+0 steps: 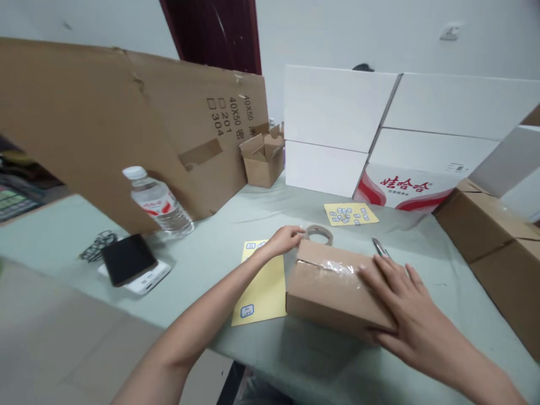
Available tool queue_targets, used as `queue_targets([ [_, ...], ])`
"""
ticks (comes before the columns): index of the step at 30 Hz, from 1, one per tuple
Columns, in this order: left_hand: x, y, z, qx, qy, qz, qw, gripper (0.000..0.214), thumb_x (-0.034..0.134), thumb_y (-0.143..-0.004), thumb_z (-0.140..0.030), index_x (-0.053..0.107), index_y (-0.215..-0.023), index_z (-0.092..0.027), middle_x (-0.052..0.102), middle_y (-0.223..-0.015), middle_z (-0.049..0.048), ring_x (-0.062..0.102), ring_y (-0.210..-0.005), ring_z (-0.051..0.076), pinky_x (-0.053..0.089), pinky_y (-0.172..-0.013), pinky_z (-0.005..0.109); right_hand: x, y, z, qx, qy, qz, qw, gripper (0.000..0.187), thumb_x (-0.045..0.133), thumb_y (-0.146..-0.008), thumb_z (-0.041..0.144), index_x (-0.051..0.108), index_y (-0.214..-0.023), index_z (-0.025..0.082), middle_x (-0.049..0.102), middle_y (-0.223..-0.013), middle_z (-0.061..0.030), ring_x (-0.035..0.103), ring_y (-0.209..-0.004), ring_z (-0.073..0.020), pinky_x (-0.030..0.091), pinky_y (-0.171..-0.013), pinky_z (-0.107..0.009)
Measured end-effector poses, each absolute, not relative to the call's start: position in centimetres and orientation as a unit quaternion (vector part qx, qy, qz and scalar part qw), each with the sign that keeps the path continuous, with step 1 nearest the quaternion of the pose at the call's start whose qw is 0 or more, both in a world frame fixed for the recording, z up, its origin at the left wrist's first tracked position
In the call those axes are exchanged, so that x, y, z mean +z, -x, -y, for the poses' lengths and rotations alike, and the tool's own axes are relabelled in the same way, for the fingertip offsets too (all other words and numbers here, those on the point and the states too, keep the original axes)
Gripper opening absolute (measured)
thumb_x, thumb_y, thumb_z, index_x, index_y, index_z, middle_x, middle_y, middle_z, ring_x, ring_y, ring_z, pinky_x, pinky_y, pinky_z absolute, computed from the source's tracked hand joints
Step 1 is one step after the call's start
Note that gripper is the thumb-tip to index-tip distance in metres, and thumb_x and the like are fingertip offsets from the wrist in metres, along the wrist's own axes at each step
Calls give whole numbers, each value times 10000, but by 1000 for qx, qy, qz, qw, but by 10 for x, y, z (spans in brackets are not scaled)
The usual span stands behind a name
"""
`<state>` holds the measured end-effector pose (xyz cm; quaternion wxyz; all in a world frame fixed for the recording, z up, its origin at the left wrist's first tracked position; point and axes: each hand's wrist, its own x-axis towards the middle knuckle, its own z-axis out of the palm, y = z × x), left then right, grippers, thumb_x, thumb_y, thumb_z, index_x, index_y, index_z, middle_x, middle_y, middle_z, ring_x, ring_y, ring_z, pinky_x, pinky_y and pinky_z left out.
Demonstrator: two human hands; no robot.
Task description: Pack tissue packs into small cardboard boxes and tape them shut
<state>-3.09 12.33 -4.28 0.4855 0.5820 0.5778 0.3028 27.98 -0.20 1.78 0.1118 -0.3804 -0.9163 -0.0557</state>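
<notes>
Nearest you, at lower right, your right hand [405, 304] lies spread over the right end of a closed cardboard box [324, 284], fingers across the top and thumb low on the near side. Note the box's place: toward the near edge of the table [202, 270], its top seam covered in part by a glossy strip of clear tape [340, 268]. Your left hand [284, 240] reaches to the far left corner, fingers bunched just beside a roll of tape [330, 236]; whether they pinch box, roll or nothing, one cannot tell. Left of the box lies a yellow sheet [264, 287] bearing small stickers; beyond your right fingers, a slim metallic tool [378, 247]. Step in hand, as judged: steadying the closed box. Any next move calls for a firm right hand on its end and a definite left-hand hold, clear of the roll.
</notes>
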Motion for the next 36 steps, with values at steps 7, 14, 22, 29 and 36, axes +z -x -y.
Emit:
queue_targets([
  [7, -40, 42, -83, 302, -635, -583, 407, 326, 575, -944, -352, 578, -1200, -150, 660, -1036, 61, 660, -832, 165, 575, -749, 357, 27, -322, -25, 35, 344, 933, 96, 733, 607, -862, 479, 296, -1516, 364, 325, -1560, -94, 377, -1391, -399, 514, -962, -614],
  [14, -49, 28, -96, 329, -650, -624, 281, 270, 581, -939, -344, 619, -1141, -169, 637, -1176, 81, 639, -1006, 206, 550, -876, 412, 16, -355, -45, -20, 340, 936, 91, 539, 420, -960, 380, 349, -1494, 409, 277, -1597, -68, 245, -1438, -456, 394, -963, -767],
  [22, -47, 12, -115, 305, -696, -626, 175, 288, 584, -937, -337, 606, -1172, -172, 601, -1253, 97, 603, -1108, 234, 518, -942, 463, 9, -342, -54, -83, 364, 915, 155, 649, 384, -939, 68, 323, -1511, 368, 341, -1539, -145, 323, -1416, -403, 374, -1056, -625],
  [29, -53, 9, -119, 314, -743, -564, 180, 284, 596, -931, -332, 613, -1157, -161, 617, -1228, 91, 603, -1118, 238, 503, -961, 481, 12, -331, -27, -20, 466, 864, 189, 567, 436, -962, 240, 320, -1514, 296, 379, -1512, -130, 423, -1360, -340, 559, -904, -465],
  [36, -29, 20, -25, 362, -742, -518, 224, 290, 481, -913, -157, 611, -1173, -175, 647, -1192, 103, 603, -1136, 236, 482, -1009, 411, -1, -344, -24, 89, 538, 782, 302, 606, 551, -877, 297, 407, -1466, 291, 446, -1485, -104, 455, -1339, -322, 525, -952, -486],
])
